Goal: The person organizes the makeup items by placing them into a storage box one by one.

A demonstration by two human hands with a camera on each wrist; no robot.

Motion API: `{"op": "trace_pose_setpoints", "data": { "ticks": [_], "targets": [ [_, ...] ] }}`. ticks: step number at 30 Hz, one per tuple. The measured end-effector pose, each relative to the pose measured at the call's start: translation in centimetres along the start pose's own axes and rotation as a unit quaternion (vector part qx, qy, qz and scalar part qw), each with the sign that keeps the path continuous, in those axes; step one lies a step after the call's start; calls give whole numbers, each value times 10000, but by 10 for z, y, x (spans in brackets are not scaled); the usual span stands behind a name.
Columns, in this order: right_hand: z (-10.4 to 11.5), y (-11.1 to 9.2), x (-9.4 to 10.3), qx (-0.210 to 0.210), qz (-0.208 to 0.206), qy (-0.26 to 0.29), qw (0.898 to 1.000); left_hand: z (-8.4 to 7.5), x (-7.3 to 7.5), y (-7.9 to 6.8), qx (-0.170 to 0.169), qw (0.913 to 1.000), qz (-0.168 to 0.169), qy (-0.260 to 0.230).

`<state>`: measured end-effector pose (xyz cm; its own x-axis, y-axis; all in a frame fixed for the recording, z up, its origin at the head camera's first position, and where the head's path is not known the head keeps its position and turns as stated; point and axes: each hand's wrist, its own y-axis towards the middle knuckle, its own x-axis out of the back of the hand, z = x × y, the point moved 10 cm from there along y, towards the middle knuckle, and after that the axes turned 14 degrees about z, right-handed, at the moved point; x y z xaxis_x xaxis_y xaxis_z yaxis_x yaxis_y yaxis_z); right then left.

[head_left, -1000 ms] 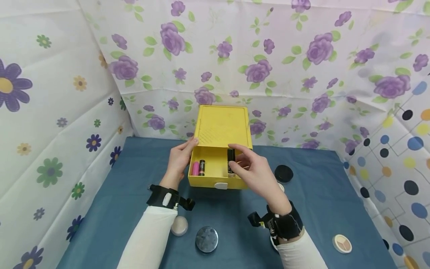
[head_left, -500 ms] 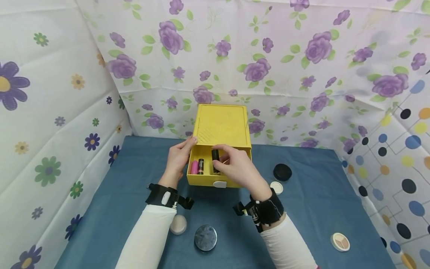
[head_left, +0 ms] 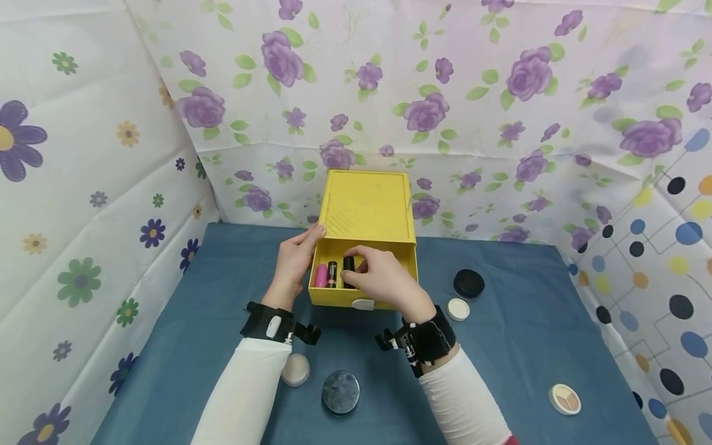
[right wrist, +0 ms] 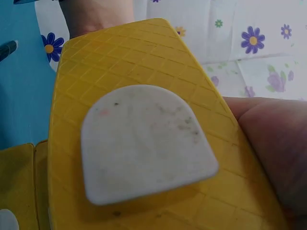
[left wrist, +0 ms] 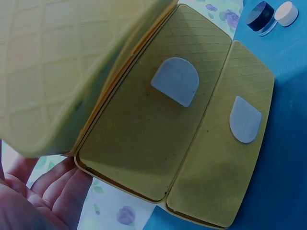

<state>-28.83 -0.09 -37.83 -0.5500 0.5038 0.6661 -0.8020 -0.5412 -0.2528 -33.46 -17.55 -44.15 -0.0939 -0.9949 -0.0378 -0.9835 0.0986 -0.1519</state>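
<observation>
A yellow mini drawer cabinet (head_left: 367, 204) has its top drawer (head_left: 334, 298) pulled out. My left hand (head_left: 295, 259) grips the cabinet's left side by the front corner, thumb up at the top edge. My right hand (head_left: 384, 275) pinches a black lipstick tube (head_left: 348, 266) between thumb and fingers, upright inside the drawer; its lower end is partly hidden. Left of it, a pink tube (head_left: 321, 275) and a black lipstick tube with a lighter lower part (head_left: 332, 274) stand side by side. The drawer's right part is covered by my right hand.
Below are two shut drawers with white pulls (left wrist: 175, 81). On the blue cloth lie a black round jar (head_left: 469, 283), a small white pot (head_left: 458, 309), a pale round jar (head_left: 296, 370), a dark compact (head_left: 341, 392) and a three-shade palette (head_left: 565, 399). Floral sheets stand behind.
My right hand has moved left across the drawer with the black lipstick tube, then lowered it beside the other two tubes. My left hand has stayed on the cabinet.
</observation>
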Motion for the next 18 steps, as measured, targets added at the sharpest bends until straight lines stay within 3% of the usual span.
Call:
{"op": "trace_pose_setpoints", "data": {
  "ticks": [18],
  "targets": [
    [0, 2, -13, 18, 528, -93, 9986, -1, 0, -1, -77, 10000, 5, 43]
  ]
}}
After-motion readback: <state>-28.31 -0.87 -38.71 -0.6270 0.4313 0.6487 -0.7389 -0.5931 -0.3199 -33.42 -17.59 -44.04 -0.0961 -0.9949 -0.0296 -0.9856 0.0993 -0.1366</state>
